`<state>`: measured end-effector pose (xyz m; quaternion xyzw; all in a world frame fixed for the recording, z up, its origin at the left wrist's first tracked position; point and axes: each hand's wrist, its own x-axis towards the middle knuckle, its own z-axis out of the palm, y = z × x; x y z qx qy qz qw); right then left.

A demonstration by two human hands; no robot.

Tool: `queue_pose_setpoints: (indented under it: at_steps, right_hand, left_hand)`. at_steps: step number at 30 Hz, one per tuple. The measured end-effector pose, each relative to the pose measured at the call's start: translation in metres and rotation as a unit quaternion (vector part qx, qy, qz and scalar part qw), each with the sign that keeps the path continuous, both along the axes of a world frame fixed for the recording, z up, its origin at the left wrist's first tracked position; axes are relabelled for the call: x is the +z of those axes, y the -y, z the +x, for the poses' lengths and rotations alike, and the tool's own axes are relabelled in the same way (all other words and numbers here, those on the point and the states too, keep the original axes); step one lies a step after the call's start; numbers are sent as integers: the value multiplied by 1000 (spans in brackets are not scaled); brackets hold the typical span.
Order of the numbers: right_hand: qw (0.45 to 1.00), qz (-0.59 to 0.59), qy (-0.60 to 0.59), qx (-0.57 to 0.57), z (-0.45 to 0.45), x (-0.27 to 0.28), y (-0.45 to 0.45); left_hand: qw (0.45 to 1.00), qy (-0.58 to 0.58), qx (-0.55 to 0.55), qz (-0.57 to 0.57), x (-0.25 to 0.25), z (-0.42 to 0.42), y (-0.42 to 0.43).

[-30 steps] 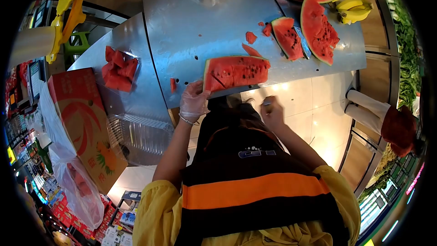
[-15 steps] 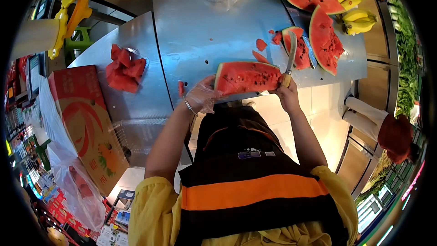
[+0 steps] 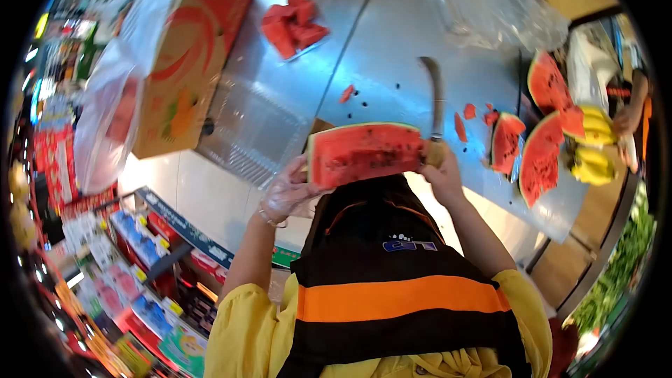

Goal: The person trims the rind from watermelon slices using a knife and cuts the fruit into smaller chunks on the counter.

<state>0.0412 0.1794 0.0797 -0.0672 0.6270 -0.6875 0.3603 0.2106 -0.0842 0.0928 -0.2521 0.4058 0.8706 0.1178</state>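
A thick slab of watermelon (image 3: 367, 152) with dark seeds is held up in front of my apron, near the table's edge. My left hand (image 3: 288, 189), in a clear plastic glove, grips its left end. At the other end is my right hand (image 3: 442, 171), closed round the wooden handle of a knife (image 3: 439, 101) and touching the slab's right end. The curved blade points up, away from me. Cut watermelon chunks (image 3: 292, 24) lie in a pile on the left of the metal table (image 3: 381, 49). Small red scraps and seeds are scattered near the slab.
Large watermelon pieces (image 3: 542, 157) and bananas (image 3: 593, 145) lie at the right, where another person's hand (image 3: 625, 126) shows. Clear plastic wrap (image 3: 497, 10) is at the back. On the left are a clear plastic tray (image 3: 245, 122) and a cardboard box (image 3: 189, 63).
My view and body have turned left, so the table appears rotated and shifted right. Both hands still hold the slab and knife. Another person's hand now shows beside the bananas.
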Motion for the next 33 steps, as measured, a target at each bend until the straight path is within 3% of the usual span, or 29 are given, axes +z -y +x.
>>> queue_pose_setpoints:
  at_steps: [1,3,5,8,11,13,14,15,17,18,20,21,22,23,24,25,26,27,29,33]
  right_hand:
    - [998,-38,27,31,9,0,19]
    - [994,-52,-58,82,26,-5,61]
    - [992,-71,-37,97,50,-15,105]
    - [992,-53,-11,112,78,-24,157]
    - [991,15,-11,130,90,-32,197]
    - [990,57,27,123,89,-29,221]
    - [991,76,52,95,90,-38,232]
    - [991,82,52,93,89,-39,239]
    - [991,80,76,71,87,-38,248]
    - [993,83,70,57,87,-41,252]
    - [992,92,63,62,86,-45,253]
    - [991,95,57,72,84,-46,253]
    - [991,98,57,67,84,-36,251]
    - [992,81,68,62,86,-18,248]
    - [993,59,80,63,89,-8,243]
    - [993,61,81,60,95,-15,235]
    - [995,90,-21,48,101,-28,225]
    - [985,116,-122,35,105,-36,216]
    - [985,128,-108,36,108,-9,201]
    - [984,128,-120,-26,110,22,164]
  left_hand:
    - [999,-17,38,-4,7,20,9]
    - [996,0,84,-15,9,61,37]
    - [992,13,123,-21,20,87,62]
    - [973,159,98,-138,34,95,110]
    - [957,199,28,-211,31,88,161]
    - [971,173,32,-160,2,87,205]
    - [868,48,-200,-451,-9,81,226]
    - [623,-89,-398,-668,-18,75,242]
    - [759,1,-384,-526,-39,69,258]
    - [877,67,-256,-402,-47,67,263]
    - [951,129,-121,-254,-57,66,274]
    - [801,41,-310,-511,-12,52,258]
    - [545,-53,-455,-702,12,47,248]
    - [546,-63,-459,-697,0,54,252]
    - [747,7,-361,-558,-18,67,255]
    - [896,115,-244,-352,8,61,239]
    - [962,219,-57,-149,35,55,223]
    - [962,219,-60,-150,37,59,215]
    - [983,165,-32,-80,39,67,203]
    - [990,92,-64,-86,37,62,158]
